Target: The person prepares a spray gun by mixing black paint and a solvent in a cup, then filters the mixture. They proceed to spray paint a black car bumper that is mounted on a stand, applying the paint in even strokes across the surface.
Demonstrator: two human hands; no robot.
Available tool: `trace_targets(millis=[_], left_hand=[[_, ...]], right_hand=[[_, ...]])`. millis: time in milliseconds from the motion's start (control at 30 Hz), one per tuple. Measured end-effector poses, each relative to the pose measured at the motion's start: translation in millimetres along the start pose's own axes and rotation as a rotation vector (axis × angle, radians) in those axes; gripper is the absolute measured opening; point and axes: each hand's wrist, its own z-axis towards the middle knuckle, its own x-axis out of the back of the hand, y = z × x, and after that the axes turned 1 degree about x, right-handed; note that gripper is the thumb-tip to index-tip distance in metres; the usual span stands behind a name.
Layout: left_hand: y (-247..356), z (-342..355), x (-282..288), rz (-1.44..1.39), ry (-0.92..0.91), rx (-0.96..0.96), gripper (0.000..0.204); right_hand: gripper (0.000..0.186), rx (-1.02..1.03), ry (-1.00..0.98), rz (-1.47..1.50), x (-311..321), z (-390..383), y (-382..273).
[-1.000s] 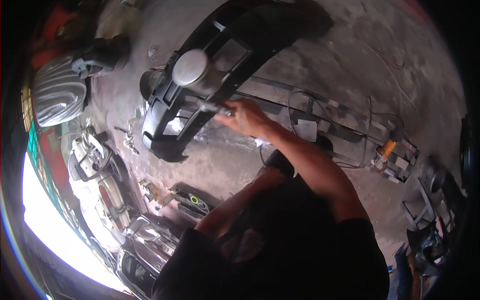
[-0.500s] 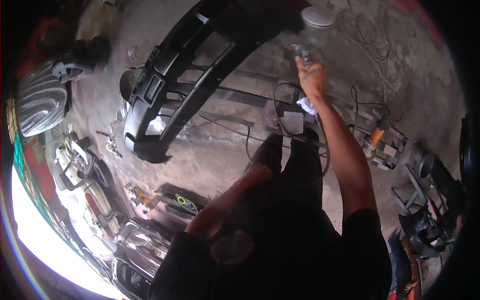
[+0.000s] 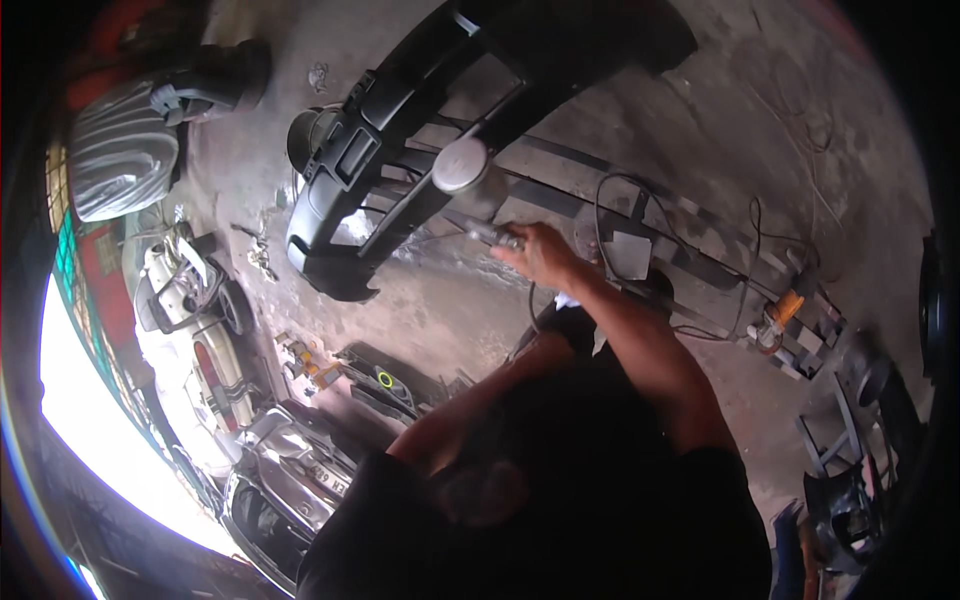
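My right hand (image 3: 545,258) is wrapped around a spray gun (image 3: 492,236) with a round, pale-topped cup (image 3: 461,165). The gun is held over the near edge of a long black car bumper (image 3: 322,212), which rests on a low metal frame (image 3: 548,200). I cannot tell whether the gun touches the bumper. A dark hose (image 3: 533,308) hangs below my right hand. Close to my legs is my left hand (image 3: 560,350), dim and partly hidden by my right arm; its fingers do not show clearly.
A pale square sheet (image 3: 628,255) lies on the frame. Rightward are loose cables (image 3: 752,240) and an orange power tool (image 3: 788,305). More black car parts (image 3: 845,500) stand lower right. A cream scooter (image 3: 205,340) and a silver car (image 3: 300,465) are at the left.
My right hand has swept the spray gun leftward and nearer, from beyond the bumper's right end to its near edge. The whole view has shifted, and my left hand stays low.
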Motion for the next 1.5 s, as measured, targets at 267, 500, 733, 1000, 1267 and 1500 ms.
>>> trace_targets(millis=[267, 500, 733, 1000, 1267, 1500], left_hand=[[10, 0, 1, 0.005, 0.093, -0.110, 0.017], [18, 11, 9, -0.106, 0.069, -0.115, 0.015], [9, 33, -14, -0.127, 0.080, -0.143, 0.015], [54, 12, 91, -0.524, 0.257, -0.175, 0.023], [104, 25, 174, -0.621, 0.123, 0.117, 0.019], [114, 33, 193, -0.607, 0.098, 0.220, 0.017]], right_hand=[[0.047, -0.248, 0.184, -0.120, 71, 4, 46], [0.050, -0.267, 0.883, -0.194, 233, 0, 96], [0.030, -0.249, 0.832, 0.232, 266, 19, 58], [0.032, 0.001, 0.484, 0.441, 288, 25, 18], [0.040, -0.431, 0.853, 0.285, 388, 1, 194], [0.037, -0.335, 1.201, -0.175, 405, -14, 287]])
